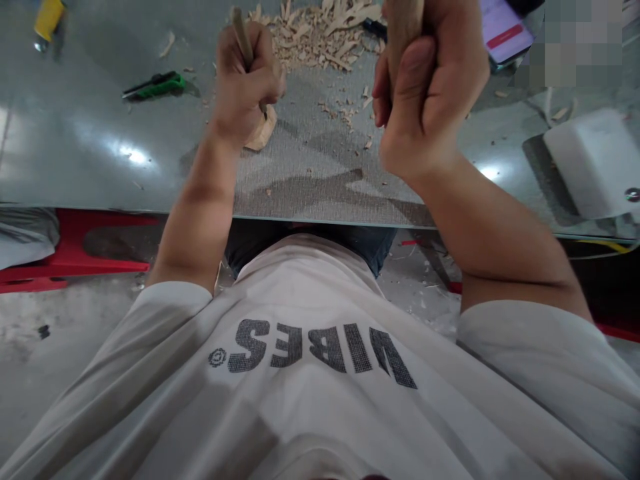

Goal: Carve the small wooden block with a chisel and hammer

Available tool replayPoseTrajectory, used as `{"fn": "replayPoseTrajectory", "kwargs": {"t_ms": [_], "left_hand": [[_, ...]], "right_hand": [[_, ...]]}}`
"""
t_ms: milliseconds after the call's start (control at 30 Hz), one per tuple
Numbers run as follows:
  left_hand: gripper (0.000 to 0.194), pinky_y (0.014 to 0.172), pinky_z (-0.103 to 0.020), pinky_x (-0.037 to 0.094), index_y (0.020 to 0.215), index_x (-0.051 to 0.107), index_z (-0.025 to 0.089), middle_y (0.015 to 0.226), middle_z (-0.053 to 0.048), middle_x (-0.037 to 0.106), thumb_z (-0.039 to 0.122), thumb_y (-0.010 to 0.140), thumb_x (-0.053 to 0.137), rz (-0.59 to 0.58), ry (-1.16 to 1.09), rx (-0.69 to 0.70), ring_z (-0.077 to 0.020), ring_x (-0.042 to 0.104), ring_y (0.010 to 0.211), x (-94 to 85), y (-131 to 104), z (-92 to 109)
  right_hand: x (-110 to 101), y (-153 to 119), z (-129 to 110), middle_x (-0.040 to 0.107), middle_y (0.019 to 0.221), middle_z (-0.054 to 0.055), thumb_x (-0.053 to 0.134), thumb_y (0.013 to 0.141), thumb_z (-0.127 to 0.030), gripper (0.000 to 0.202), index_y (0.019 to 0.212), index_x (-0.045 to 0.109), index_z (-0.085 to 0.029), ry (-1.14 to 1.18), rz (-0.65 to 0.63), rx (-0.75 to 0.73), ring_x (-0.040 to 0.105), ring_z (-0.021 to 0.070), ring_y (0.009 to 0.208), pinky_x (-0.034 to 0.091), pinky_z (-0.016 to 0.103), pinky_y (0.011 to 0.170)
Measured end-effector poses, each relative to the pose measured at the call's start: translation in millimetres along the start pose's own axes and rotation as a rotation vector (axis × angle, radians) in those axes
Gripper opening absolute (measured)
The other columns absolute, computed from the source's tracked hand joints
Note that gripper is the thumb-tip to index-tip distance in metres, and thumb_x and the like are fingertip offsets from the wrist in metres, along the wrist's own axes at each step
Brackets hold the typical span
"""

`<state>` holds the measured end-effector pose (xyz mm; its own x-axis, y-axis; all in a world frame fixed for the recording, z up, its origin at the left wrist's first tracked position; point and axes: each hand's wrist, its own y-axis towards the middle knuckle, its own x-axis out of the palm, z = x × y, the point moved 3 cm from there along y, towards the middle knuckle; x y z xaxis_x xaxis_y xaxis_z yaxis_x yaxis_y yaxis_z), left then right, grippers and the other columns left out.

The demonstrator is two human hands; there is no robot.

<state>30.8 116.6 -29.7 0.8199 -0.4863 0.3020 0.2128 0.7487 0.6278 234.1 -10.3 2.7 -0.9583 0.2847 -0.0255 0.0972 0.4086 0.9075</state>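
Note:
My left hand [250,83] is wrapped round the shaft of a chisel [242,37], whose wooden end sticks up above the fist. Below that fist, the dark lower end of the chisel meets a pale carved piece of wood [263,130] lying on the table; part of the wood is hidden by the hand. Raised to the right, my right hand [433,87] grips a thick wooden stick [404,30], its upper end cut off by the top of the view. A heap of wood shavings [330,30] lies between and beyond the hands.
A green utility knife [157,87] and a yellow-handled tool [49,19] lie on the left of the table [100,147]. To the right are a phone [507,33] with a lit screen and a white block-shaped object [593,163]. Red stools [100,253] stand below the edge.

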Motion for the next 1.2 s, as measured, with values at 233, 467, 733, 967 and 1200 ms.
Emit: {"fn": "replayPoseTrajectory", "kwargs": {"t_ms": [233, 467, 733, 967, 1200], "left_hand": [[0.055, 0.051, -0.033, 0.014, 0.063, 0.026, 0.029, 0.056, 0.01, 0.015, 0.014, 0.074, 0.079, 0.048, -0.008, 0.049, -0.0103, 0.003, 0.05, 9.2, -5.1, -0.3], [0.047, 0.059, -0.018, 0.023, 0.071, 0.033, 0.024, 0.063, 0.011, 0.017, -0.016, 0.073, 0.058, 0.102, -0.093, -0.135, -0.0051, 0.02, 0.049, 12.3, -12.5, 6.4], [0.054, 0.048, -0.024, 0.019, 0.068, 0.028, 0.026, 0.065, 0.008, 0.01, -0.015, 0.087, 0.057, 0.116, -0.069, -0.019, -0.0127, 0.0, 0.053, 6.1, 0.9, 10.4], [0.058, 0.056, -0.034, 0.015, 0.067, 0.024, 0.027, 0.068, 0.005, 0.017, -0.009, 0.089, 0.065, 0.155, 0.228, -0.075, -0.0187, 0.002, 0.064, -10.0, 7.0, 10.5], [0.038, 0.08, -0.039, 0.033, 0.072, 0.059, 0.031, 0.072, 0.003, 0.044, 0.01, 0.084, 0.087, -0.145, 1.049, -0.308, -0.022, 0.032, 0.073, -39.4, 1.4, 51.4]], "right_hand": [[0.3, 0.9, -7.0, 0.046, 0.075, -0.008, 0.031, 0.131, -0.048, 0.041, 0.138, 0.066, -0.029, 0.044, 0.013, -0.058, 0.04, 0.002, 0.057, 0.028, 0.016, 0.062], [-3.8, 0.7, -11.2, 0.052, 0.072, -0.001, 0.03, 0.124, -0.076, 0.067, 0.105, 0.06, -0.019, -0.12, -0.425, 0.275, 0.048, 0.0126, 0.063, 0.036, 0.031, 0.071], [-3.4, 1.3, -4.5, 0.048, 0.072, -0.003, 0.041, 0.124, -0.069, 0.059, 0.116, 0.064, -0.015, -0.007, -0.271, 0.269, 0.05, 0.0143, 0.065, 0.038, 0.032, 0.075], [-5.0, -0.6, -1.9, 0.053, 0.073, -0.001, 0.04, 0.122, -0.072, 0.06, 0.112, 0.064, -0.018, -0.067, -0.304, 0.301, 0.051, 0.0154, 0.064, 0.038, 0.034, 0.077], [-6.0, 0.3, 7.4, 0.06, 0.073, 0.002, 0.03, 0.114, -0.091, 0.071, 0.108, 0.06, -0.027, -0.192, -0.37, 0.368, 0.051, 0.0189, 0.064, 0.045, 0.037, 0.076]]}}
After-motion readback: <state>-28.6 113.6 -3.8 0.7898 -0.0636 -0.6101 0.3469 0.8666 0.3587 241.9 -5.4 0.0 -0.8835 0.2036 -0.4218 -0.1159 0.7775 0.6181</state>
